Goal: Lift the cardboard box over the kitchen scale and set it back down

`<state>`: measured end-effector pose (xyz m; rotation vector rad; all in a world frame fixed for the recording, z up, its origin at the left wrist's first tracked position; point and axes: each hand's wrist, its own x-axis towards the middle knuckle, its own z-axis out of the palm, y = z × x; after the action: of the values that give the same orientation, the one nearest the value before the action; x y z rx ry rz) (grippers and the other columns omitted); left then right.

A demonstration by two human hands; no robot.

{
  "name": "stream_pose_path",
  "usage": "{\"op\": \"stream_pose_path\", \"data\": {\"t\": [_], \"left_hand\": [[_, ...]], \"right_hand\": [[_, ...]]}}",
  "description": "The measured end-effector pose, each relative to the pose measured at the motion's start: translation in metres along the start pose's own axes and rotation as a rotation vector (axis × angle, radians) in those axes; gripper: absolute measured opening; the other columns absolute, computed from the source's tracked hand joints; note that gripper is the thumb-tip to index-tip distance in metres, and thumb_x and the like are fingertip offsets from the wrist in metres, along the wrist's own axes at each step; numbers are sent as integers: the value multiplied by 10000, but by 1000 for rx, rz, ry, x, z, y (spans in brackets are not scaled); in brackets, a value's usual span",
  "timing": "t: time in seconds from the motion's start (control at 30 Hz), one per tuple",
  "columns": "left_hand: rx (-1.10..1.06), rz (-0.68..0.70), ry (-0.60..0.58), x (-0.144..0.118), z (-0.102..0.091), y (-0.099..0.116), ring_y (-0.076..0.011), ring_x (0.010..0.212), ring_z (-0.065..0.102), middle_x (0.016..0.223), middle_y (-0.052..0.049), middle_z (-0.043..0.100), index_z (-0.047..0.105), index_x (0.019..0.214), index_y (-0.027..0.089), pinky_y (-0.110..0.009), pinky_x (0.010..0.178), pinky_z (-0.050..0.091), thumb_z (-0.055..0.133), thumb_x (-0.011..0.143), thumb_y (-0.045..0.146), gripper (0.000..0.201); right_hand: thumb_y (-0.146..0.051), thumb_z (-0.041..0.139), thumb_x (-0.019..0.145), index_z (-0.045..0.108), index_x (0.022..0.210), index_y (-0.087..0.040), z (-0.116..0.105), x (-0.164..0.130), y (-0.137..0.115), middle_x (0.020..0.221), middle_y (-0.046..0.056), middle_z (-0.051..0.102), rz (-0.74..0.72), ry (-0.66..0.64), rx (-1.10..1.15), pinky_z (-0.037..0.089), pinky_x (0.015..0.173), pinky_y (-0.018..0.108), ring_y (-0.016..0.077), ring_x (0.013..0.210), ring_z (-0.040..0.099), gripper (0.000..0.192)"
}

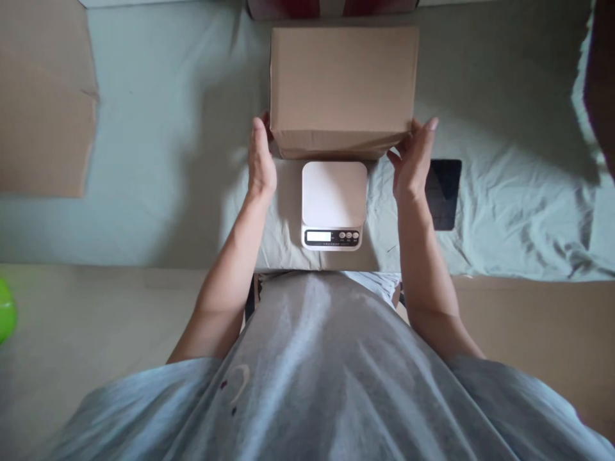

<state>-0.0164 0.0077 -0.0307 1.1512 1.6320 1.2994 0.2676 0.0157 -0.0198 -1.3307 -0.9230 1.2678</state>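
A closed brown cardboard box [343, 80] is between my two hands, just beyond a white digital kitchen scale [334, 192]. My left hand [262, 157] is at the box's near left corner, thumb up, with its fingers partly hidden against the side. At the near right corner, my right hand [414, 157] has its fingers on the box's lower edge and its thumb pointing up. Both hands grip the box from the sides. Whether its underside touches the cloth cannot be made out. The scale's platform is bare, and its display is lit, with no readable number.
A dark flat tablet or phone [444, 195] lies beside my right wrist on the pale green cloth [158, 128]. Flat cardboard [43, 109] covers the far left. A red and white box [331, 8] stands at the back. Something bright green [6, 310] shows at the left edge.
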Motion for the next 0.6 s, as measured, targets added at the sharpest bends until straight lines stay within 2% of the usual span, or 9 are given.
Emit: {"op": "stream_pose_path", "data": {"t": [0.07, 0.17, 0.27, 0.4, 0.6], "left_hand": [[58, 7, 42, -2, -1, -8, -183, 1411, 398, 1495, -81, 445, 425, 1401, 152, -340, 1181, 293, 179, 1034, 355, 486], [257, 121, 134, -9, -1, -20, -174, 1378, 433, 1450, -124, 496, 471, 1343, 123, -325, 1187, 296, 323, 979, 200, 401], [374, 190, 136, -14, 0, -28, -179, 1361, 442, 1408, -140, 535, 484, 1328, 94, -326, 1195, 282, 382, 853, 25, 490], [483, 223, 100, -18, 2, -30, -217, 1363, 439, 1406, -131, 534, 501, 1335, 132, -371, 1190, 292, 389, 784, -27, 584], [581, 285, 35, -21, 4, -28, -282, 1281, 518, 1281, -177, 608, 590, 1235, 109, -427, 1114, 389, 410, 784, -4, 499]], "right_hand": [[-736, 198, 865, 470, 1304, -257, -3, -2, 13, 1352, 60, 570, -87, 61, -39, 358, 1120, 492, 220, 1275, 507, 704], [-710, 304, 867, 529, 1236, -255, -4, -6, 35, 1271, 66, 601, -291, 121, -139, 402, 1103, 480, 219, 1214, 560, 627], [-645, 331, 895, 562, 1188, -256, -2, -10, 46, 1191, 65, 626, -428, 167, -204, 450, 1060, 454, 205, 1139, 603, 539], [-591, 312, 921, 597, 1152, -231, 1, -14, 42, 1134, 83, 653, -420, 194, -247, 487, 1008, 436, 206, 1075, 633, 515], [-577, 310, 927, 631, 1122, -200, 1, -16, 39, 1083, 88, 688, -450, 238, -347, 493, 976, 446, 220, 1038, 644, 532]]}}
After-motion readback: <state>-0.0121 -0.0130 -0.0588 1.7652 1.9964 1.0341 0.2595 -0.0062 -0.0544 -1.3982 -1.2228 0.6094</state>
